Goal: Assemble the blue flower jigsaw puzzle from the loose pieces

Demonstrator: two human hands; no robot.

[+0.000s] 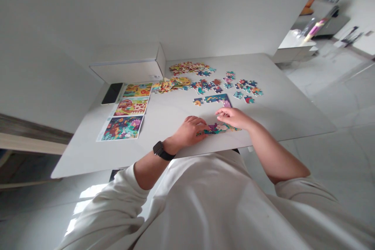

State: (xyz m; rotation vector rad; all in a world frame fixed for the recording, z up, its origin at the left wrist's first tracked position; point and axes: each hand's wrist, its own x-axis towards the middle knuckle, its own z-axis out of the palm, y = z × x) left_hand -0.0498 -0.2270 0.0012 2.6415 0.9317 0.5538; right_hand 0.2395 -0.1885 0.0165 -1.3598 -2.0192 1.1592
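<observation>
Joined puzzle strip lies at the near edge of the worktop, between both hands. Left hand rests on its left end, fingers curled; whether that grip pinches or merely presses cannot be told. Right hand sits at the strip's far right, fingertips drawn together, with no piece discernible within. Loose pieces lie farther off. Judgement: thin card, light, parts at the joints — slide it flat or support it from beneath.

Smooth matt white table, glossy printed cardboard puzzle pieces, matt cardboard box.
</observation>
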